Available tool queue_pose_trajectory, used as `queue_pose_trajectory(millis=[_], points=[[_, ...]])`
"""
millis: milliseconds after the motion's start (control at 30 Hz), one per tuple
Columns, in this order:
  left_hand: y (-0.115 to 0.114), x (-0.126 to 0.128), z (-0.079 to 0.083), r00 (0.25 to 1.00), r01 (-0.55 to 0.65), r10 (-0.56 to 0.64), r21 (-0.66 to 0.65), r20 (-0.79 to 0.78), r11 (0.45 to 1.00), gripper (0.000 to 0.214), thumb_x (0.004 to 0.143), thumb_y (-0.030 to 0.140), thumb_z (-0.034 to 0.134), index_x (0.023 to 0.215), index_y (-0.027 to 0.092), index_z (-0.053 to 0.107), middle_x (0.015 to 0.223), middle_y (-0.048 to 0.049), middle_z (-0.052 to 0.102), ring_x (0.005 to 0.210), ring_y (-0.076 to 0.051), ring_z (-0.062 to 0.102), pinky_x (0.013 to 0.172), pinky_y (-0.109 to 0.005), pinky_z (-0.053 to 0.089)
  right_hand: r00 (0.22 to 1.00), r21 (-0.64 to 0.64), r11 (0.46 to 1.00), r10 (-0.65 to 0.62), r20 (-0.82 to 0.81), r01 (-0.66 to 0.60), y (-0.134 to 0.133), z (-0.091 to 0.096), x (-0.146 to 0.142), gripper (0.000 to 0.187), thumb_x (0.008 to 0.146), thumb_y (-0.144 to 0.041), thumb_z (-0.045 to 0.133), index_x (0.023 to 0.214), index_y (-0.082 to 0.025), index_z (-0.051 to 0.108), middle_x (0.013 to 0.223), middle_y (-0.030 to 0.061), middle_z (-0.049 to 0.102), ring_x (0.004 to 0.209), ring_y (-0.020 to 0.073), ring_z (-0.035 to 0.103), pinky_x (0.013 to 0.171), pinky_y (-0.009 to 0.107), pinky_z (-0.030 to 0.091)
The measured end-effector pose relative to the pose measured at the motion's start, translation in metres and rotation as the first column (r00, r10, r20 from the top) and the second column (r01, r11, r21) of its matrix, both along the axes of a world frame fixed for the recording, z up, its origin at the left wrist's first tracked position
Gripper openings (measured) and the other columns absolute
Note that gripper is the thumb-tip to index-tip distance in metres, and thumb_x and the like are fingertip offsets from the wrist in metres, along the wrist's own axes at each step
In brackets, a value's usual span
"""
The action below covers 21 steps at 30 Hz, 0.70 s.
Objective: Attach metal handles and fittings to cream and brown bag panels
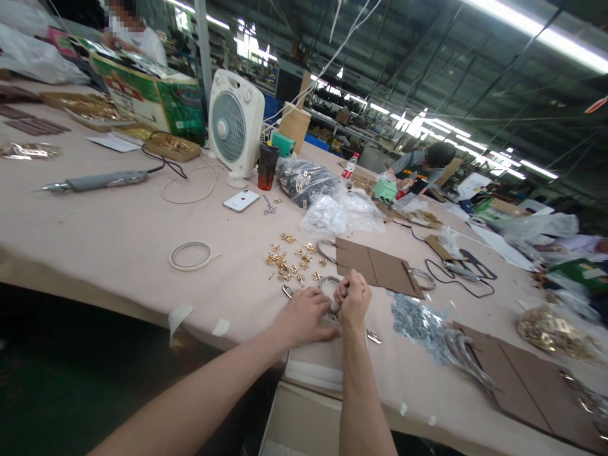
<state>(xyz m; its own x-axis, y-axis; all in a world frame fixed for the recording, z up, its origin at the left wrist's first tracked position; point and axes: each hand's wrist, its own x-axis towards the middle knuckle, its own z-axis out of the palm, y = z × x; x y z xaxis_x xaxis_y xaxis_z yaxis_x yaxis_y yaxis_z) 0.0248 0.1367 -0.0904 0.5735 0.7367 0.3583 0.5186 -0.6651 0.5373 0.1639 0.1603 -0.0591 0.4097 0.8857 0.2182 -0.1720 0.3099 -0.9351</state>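
Observation:
My left hand (308,313) rests on the pink table (95,228) near its front edge, fingers curled around a small metal piece I cannot make out. My right hand (354,299) is closed in a pinch right beside it, holding a small pale tool or part against a silver ring (327,282). Just beyond the hands lies a scatter of small gold fittings (289,263). A brown cardboard-like panel (373,265) with metal rings sits to the right of them. A silver clip (287,291) lies left of my left hand.
A roll of tape (190,256), a white phone (241,200), a dark cup (267,166), a white fan (235,121) and an electric screwdriver (99,182) lie further back. Bags of hardware (304,180), silver parts (418,323) and brown panels (527,380) are at right. Other people work at the back.

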Motion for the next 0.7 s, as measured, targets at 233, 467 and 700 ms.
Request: queue_pose_trajectory(millis=[233,467,700], points=[[-0.002,0.003,-0.004,1.000,-0.023,0.023,0.012,0.018,1.000,0.046,0.081,0.057,0.079,0.114,0.024,0.072,0.120,-0.0048,0.074,0.123,-0.029,0.057,0.105,-0.043,0.044,0.999,-0.084,0.995,0.052,-0.004,-0.052,0.005,-0.004,-0.001,0.042,0.093,-0.050,0.063,0.068,-0.023,0.043,0.048,-0.0117,0.037,0.035,0.0052,0.028,0.033,0.018,0.023],[-0.001,0.001,-0.006,1.000,0.004,-0.004,0.015,0.017,1.000,0.038,0.083,0.048,0.077,0.114,0.027,0.072,0.120,-0.0023,0.074,0.124,-0.030,0.057,0.101,-0.043,0.045,0.967,0.022,1.000,0.007,0.257,-0.013,-0.017,-0.008,-0.008,0.047,0.097,-0.048,0.060,0.062,-0.021,0.045,0.049,-0.0083,0.041,0.041,0.0067,0.035,0.039,0.020,0.030],[0.000,0.002,-0.005,0.999,-0.025,0.024,0.029,0.039,0.999,0.045,0.082,0.060,0.076,0.112,0.027,0.073,0.116,-0.0037,0.074,0.120,-0.028,0.058,0.103,-0.042,0.044,1.000,0.190,0.982,0.006,-0.001,-0.005,-0.026,-0.003,0.003,0.038,0.099,-0.039,0.057,0.067,-0.021,0.045,0.051,-0.0098,0.038,0.037,0.0057,0.030,0.036,0.018,0.025]])
